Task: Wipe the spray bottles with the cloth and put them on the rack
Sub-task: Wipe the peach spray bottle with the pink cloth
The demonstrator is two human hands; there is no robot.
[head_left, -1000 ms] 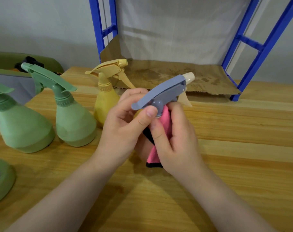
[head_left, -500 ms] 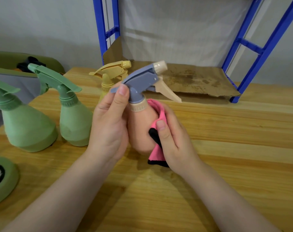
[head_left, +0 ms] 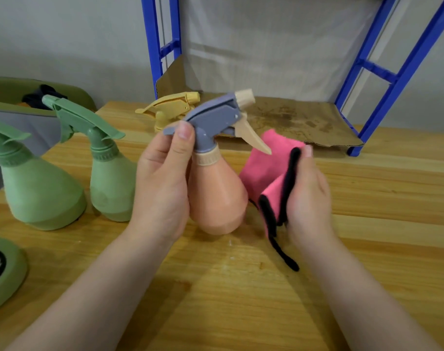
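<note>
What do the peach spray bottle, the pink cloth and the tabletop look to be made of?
Peach spray bottle: likely matte plastic, smooth and evenly coloured, with a moulded grey-blue trigger head.
Pink cloth: soft fabric, perhaps microfibre; it folds limply and has a black stitched edge.
Tabletop: seemingly light wood planks with visible grain and seams, slightly glossy, maybe varnished.

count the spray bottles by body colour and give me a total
Green: 2, one at the far left and one beside it
Yellow: 1, mostly hidden behind the left hand
Peach: 1, with a grey-blue spray head, held in the left hand
Total: 4 spray bottles
</note>
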